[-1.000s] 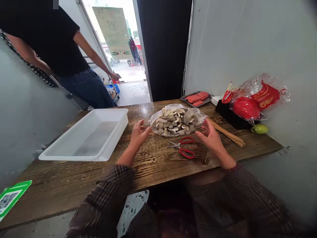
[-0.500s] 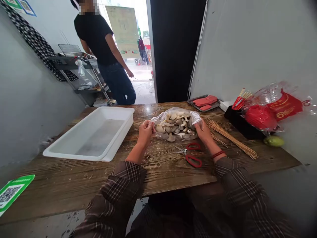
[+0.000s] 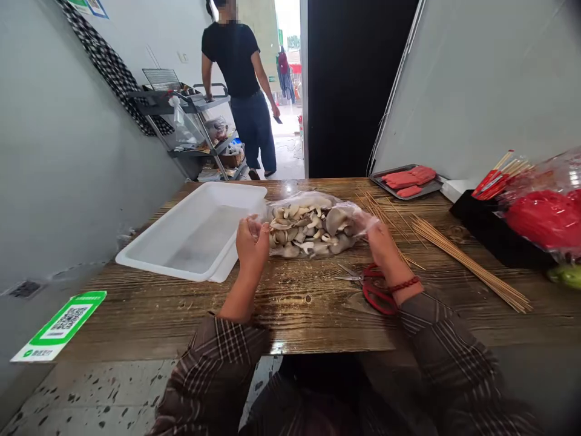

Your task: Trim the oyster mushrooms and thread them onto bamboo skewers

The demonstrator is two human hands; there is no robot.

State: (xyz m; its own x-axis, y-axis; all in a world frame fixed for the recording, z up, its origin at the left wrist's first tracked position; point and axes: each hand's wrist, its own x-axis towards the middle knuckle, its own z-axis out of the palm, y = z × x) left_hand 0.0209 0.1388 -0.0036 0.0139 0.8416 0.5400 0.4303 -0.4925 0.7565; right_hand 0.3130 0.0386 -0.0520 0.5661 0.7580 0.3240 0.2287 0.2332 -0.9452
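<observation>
A clear plastic bag (image 3: 290, 203) full of grey-white oyster mushrooms (image 3: 313, 227) lies on the wooden table between my hands. My left hand (image 3: 253, 242) pinches the bag's left edge, close to the white tub. On the other side, my right hand (image 3: 380, 239) grips the bag's right end, its fingertips partly hidden by the plastic. Scissors (image 3: 379, 297) with red handles lie just below the bag, and my right forearm passes over part of them. Thin bamboo skewers (image 3: 472, 263) are spread to the right, a few of them behind my right hand.
A white plastic tub (image 3: 213, 275) stands on the left of the table. At the back right are a dark tray (image 3: 431, 189) with reddish packs and a black box (image 3: 481, 233) holding red-wrapped chopsticks. A person (image 3: 236, 66) stands by a grey cart (image 3: 158, 109) near the doorway.
My view has turned left. The bag has moved nearer the white tub, with both hands still holding it. The person has stepped further toward the doorway.
</observation>
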